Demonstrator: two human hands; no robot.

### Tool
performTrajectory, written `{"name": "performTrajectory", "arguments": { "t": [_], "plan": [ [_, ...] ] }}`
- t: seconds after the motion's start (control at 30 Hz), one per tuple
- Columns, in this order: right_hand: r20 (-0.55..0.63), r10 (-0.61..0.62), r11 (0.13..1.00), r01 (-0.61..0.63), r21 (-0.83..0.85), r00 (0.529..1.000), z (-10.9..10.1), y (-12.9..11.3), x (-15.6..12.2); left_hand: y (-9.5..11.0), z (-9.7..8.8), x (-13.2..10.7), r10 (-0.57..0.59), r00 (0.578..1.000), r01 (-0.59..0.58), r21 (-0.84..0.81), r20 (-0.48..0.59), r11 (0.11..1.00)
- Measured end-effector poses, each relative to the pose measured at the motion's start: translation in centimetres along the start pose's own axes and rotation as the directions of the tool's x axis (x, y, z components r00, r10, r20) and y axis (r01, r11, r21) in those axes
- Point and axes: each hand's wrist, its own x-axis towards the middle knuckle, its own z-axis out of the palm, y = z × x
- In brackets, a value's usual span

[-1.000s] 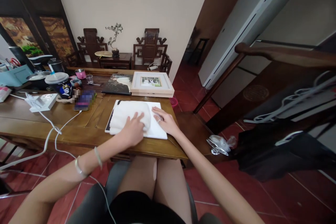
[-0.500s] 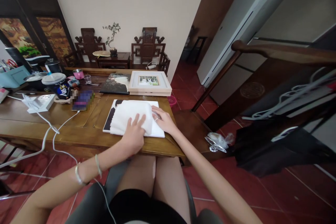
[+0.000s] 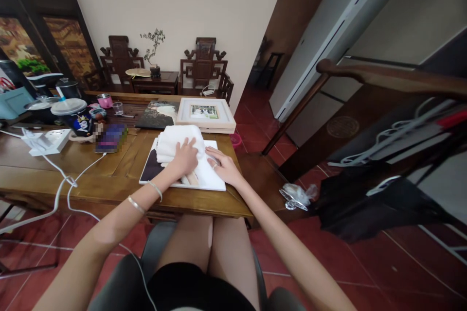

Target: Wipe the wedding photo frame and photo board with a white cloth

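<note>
A folded white cloth (image 3: 177, 136) lies on a thin, white-edged photo panel (image 3: 149, 171) near the front edge of the wooden table. Dark and pale parts of the panel's picture show; the cloth and my hands cover the rest. My left hand (image 3: 185, 158) is on top of the cloth, its fingers bent and pressed into the fabric. At the panel's right edge rests my right hand (image 3: 225, 167), fingers stretched out and flat, holding nothing.
Behind the panel are a framed picture (image 3: 206, 114) and a dark photo panel (image 3: 155, 114). To the left stand a lidded cup (image 3: 78, 119), a phone (image 3: 110, 138) on a white cable, and a power strip (image 3: 47, 141). A wooden chair (image 3: 328, 124) is on the right.
My left hand has pushed the cloth away from me, toward the panel's far edge, uncovering more of the picture at the front. My right hand stays at the right edge.
</note>
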Motion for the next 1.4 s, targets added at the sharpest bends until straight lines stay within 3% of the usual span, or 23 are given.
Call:
{"name": "performTrajectory", "arguments": {
  "t": [0.1, 0.17, 0.37, 0.43, 0.63, 0.7, 0.8, 0.9, 1.0, 1.1, 1.17, 1.27, 1.4],
  "plan": [
    [-0.004, 0.005, 1.0, -0.005, 0.0, 1.0, 0.0, 0.0, 0.0, -0.1, 0.3, 0.8, -0.028, 0.999, 0.028, 0.006, -0.029, 1.0],
    [-0.012, 0.008, 1.0, -0.008, 0.006, 1.0, 0.0, 0.0, 0.1, 0.6, 0.4, -0.1, -0.034, 0.999, 0.034, 0.012, -0.03, 0.999],
    [-0.033, 0.022, 0.999, -0.021, 0.035, 0.999, 0.2, 0.1, 0.1, 4.8, 0.8, -7.1, -0.034, 0.999, 0.033, 0.025, 0.025, 0.999],
    [-0.035, 0.027, 0.999, -0.026, 0.043, 0.999, 0.2, 0.0, 0.1, 6.0, 0.9, -8.3, -0.035, 0.999, 0.035, 0.014, 0.028, 0.999],
    [-0.006, 0.022, 0.997, -0.022, 0.069, 1.0, -0.2, -0.4, 0.1, 7.8, 0.9, -5.5, -0.145, 0.989, 0.145, -0.006, 0.026, 0.989],
    [-0.003, 0.024, 0.997, -0.023, 0.078, 1.0, -0.4, -0.5, 0.0, 8.6, 1.3, -5.5, -0.166, 0.986, 0.166, 0.001, 0.017, 0.986],
    [-0.016, 0.033, 0.995, -0.032, 0.099, 0.999, -0.4, -0.5, 0.0, 9.7, 1.7, -8.2, -0.096, 0.995, 0.096, 0.0, -0.003, 0.995],
    [-0.039, 0.056, 0.99, -0.05, 0.129, 0.998, -0.2, -0.3, 0.0, 9.3, 1.3, -10.7, 0.033, 0.999, -0.032, -0.009, 0.028, 0.999],
    [-0.078, 0.096, 0.983, -0.082, 0.163, 0.992, 0.0, 0.0, 0.0, 6.8, 0.1, -9.5, 0.066, 0.996, -0.066, -0.003, 0.066, 0.998],
    [-0.117, 0.133, 0.971, -0.106, 0.213, 0.984, -0.1, 0.2, 0.0, 3.9, -0.9, -5.3, 0.082, 0.995, -0.083, 0.008, 0.065, 0.997],
    [-0.141, 0.147, 0.964, -0.11, 0.243, 0.979, -0.3, 0.1, 0.0, 2.9, -1.0, -2.7, 0.107, 0.993, -0.108, 0.011, 0.056, 0.994],
    [-0.181, 0.166, 0.959, -0.115, 0.259, 0.97, -0.7, 0.0, 0.0, 4.0, -0.6, -1.9, 0.123, 0.991, -0.124, 0.015, 0.052, 0.992],
    [-0.191, 0.174, 0.962, -0.126, 0.241, 0.966, -0.8, 0.0, -0.1, 7.3, 0.0, -6.3, 0.145, 0.987, -0.146, 0.008, 0.075, 0.989]
  ]
}}
